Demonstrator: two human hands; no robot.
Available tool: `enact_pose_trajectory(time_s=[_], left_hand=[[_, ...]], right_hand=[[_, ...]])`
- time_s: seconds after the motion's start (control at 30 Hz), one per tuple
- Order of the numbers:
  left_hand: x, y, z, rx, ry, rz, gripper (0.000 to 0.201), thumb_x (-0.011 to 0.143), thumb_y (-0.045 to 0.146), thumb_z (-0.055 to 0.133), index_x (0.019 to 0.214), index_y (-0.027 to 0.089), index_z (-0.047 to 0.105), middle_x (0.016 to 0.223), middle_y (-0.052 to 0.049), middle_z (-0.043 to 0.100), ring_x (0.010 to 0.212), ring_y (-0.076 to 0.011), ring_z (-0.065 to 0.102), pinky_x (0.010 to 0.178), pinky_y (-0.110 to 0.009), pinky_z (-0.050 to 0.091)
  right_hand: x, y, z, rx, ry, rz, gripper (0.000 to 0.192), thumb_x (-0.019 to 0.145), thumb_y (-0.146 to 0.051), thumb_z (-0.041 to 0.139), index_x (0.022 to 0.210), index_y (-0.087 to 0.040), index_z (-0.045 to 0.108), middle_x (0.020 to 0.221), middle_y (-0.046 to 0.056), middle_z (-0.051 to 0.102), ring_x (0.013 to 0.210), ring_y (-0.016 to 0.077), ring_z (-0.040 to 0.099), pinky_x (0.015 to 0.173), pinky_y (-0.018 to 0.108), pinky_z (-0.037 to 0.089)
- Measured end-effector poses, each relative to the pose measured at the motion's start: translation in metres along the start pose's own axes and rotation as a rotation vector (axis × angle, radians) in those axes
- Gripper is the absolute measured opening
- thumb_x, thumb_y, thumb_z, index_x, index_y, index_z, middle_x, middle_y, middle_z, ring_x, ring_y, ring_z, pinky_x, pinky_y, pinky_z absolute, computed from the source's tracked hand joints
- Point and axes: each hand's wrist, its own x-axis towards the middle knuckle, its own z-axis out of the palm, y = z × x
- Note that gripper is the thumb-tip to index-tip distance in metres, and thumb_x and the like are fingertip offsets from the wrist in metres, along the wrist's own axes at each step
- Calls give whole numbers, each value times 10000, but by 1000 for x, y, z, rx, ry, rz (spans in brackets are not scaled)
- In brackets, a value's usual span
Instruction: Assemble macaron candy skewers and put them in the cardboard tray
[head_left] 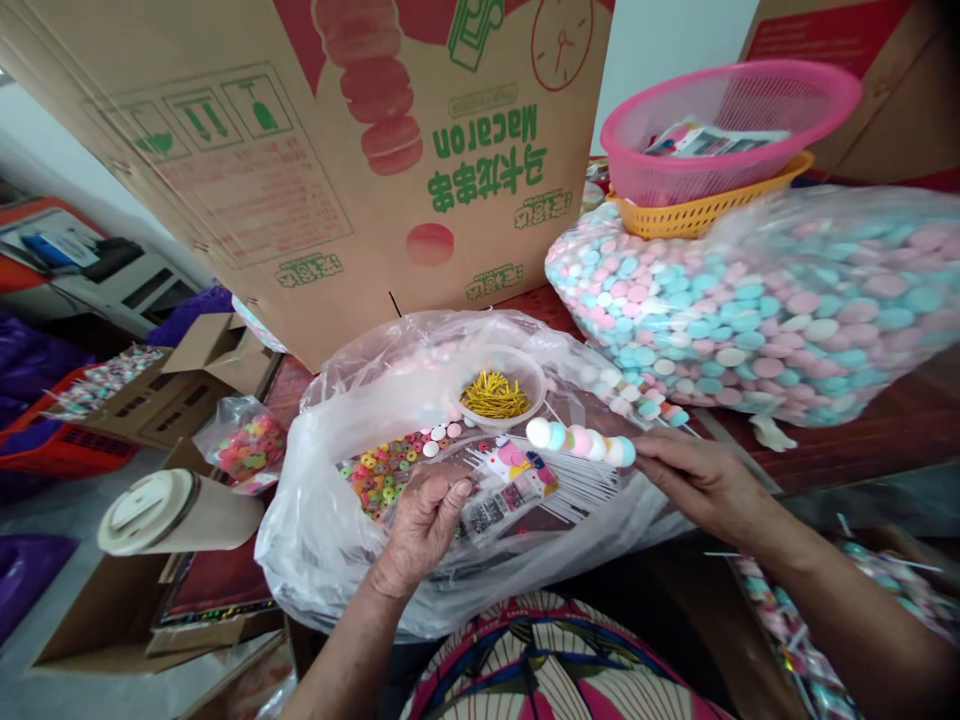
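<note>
Your right hand (697, 480) pinches one end of the candy skewer (581, 442), its grip narrow on the stick. The skewer lies nearly level over the open plastic bag (315, 520) at the worktop's near edge, long axis left to right, free end pointing left toward the bowl of gold ties (495, 395). Your left hand (424, 525) curls shut on the printed wrapper (510, 485). Held only at one end, the skewer could tip and shed pieces into the bag.

cardboard box (315, 150) behind; pink basket (727, 130) nested in yellow basket (705, 212); lidded cup (176, 510) left
</note>
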Motion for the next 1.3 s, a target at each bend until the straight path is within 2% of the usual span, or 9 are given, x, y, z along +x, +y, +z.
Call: enact_pose_trajectory(time_s=[0.13,0.3,0.53,0.6,0.73,0.87,1.1,1.2,1.3], left_hand=[[3,3,-2,23,-45,-3,223,948,301,462,861,195,638,778,-35,699,749,-161,643,768,-319,497],[8,6,-2,99,-89,17,221,949,296,463,863,202,643,752,-23,702,723,-156,646,738,-305,478],[17,7,-1,165,-275,86,283,959,332,434,917,205,683,823,-46,725,757,-165,656,771,-312,476],[21,9,0,158,-318,66,302,960,364,428,1035,204,674,903,-67,732,824,-186,664,806,-335,483],[30,19,5,133,-483,-36,537,891,492,525,1326,178,513,1168,-140,672,1062,-272,617,923,-427,464],[37,28,14,-66,-658,-206,390,874,438,578,1195,220,611,1023,-51,718,921,-229,657,817,-329,501],[47,35,41,-277,-774,-374,373,746,355,729,1083,216,653,1012,-12,711,949,-235,635,848,-328,486],[50,35,41,-327,-758,-475,443,687,315,772,1094,202,638,1021,-18,701,972,-241,631,860,-336,488],[51,37,35,-295,-766,-499,480,681,296,772,1127,205,620,1057,-28,690,1005,-249,623,889,-358,480]], right_hand=[[1,7,-8,-94,12,-66,195,898,-190,488,918,-198,682,794,59,665,710,151,632,632,236,501],[3,14,-13,-231,-106,-186,240,923,-189,435,958,-186,672,837,79,655,744,151,623,632,232,470],[18,4,-14,-383,-220,-318,277,935,-169,397,859,-192,662,657,20,540,610,133,496,562,258,319],[23,0,-13,-379,-248,-310,286,938,-169,387,825,-188,648,678,23,549,623,132,505,561,252,317],[28,-5,-11,-336,-305,-262,265,934,-181,403,809,-193,636,711,20,573,655,127,536,566,232,339],[33,-9,-8,-415,-366,-341,257,885,-109,413,833,-190,651,689,23,581,633,136,511,573,256,332],[43,-13,12,-407,-516,-466,193,821,-53,487,803,-177,633,719,29,603,655,148,493,575,280,291],[45,-11,11,-434,-516,-469,176,815,-55,504,808,-173,634,735,35,611,681,158,499,606,290,299],[46,-10,6,-499,-468,-444,172,799,-49,507,770,-173,623,738,43,613,727,182,506,673,318,317]])
